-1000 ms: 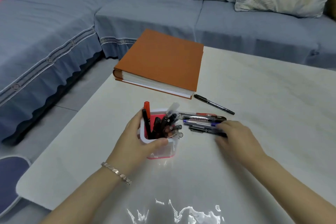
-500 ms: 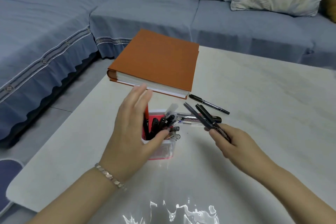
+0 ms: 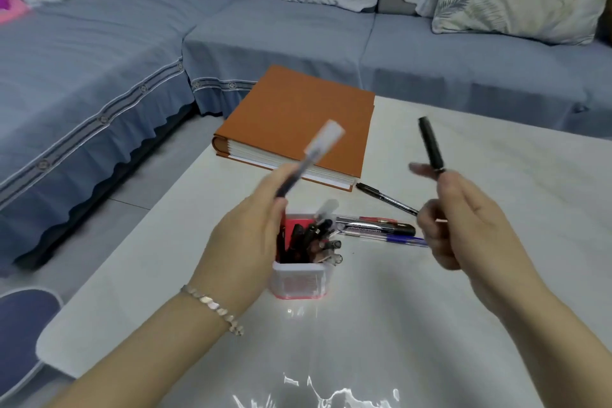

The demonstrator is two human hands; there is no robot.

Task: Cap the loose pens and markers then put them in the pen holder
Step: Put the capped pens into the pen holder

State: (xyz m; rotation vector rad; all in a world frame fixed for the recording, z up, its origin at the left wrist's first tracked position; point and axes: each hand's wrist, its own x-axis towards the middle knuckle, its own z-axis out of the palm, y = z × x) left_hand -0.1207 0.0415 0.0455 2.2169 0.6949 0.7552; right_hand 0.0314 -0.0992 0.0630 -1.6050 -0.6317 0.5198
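On the far left we see the blue sofa (image 3: 82, 60), and nearer us a wrist with a silver bracelet (image 3: 212, 307). The left hand (image 3: 245, 238) is raised over the white table (image 3: 496, 308), its fingers curled round the lower barrel of a clear-capped pen (image 3: 313, 154). This pen is blurred. Its long axis slants up and to the right, with the frosted cap at the high, far end.

Just below that hand the pen holder (image 3: 298, 280), white-walled and red inside, stands upright on the table, packed with dark pens (image 3: 314, 238) that lean to the right. Behind it lies a closed orange book (image 3: 298, 119); we make out no title on it.

Just right of the holder, a few loose pens (image 3: 377, 229) lie flat together with their long axes left to right. One grey barrel carries print that is too small for us to read. A thin black marker (image 3: 387, 199) lies diagonally from near the book's corner towards the right hand (image 3: 463, 228).

That hand pinches the bottom end of a black pen (image 3: 430, 142) between thumb and fingertips, the other fingers loosely bent. The pen stands almost upright, its top tipped slightly left. A pale leaf-print cushion (image 3: 516, 0) sits on the sofa at the far right.
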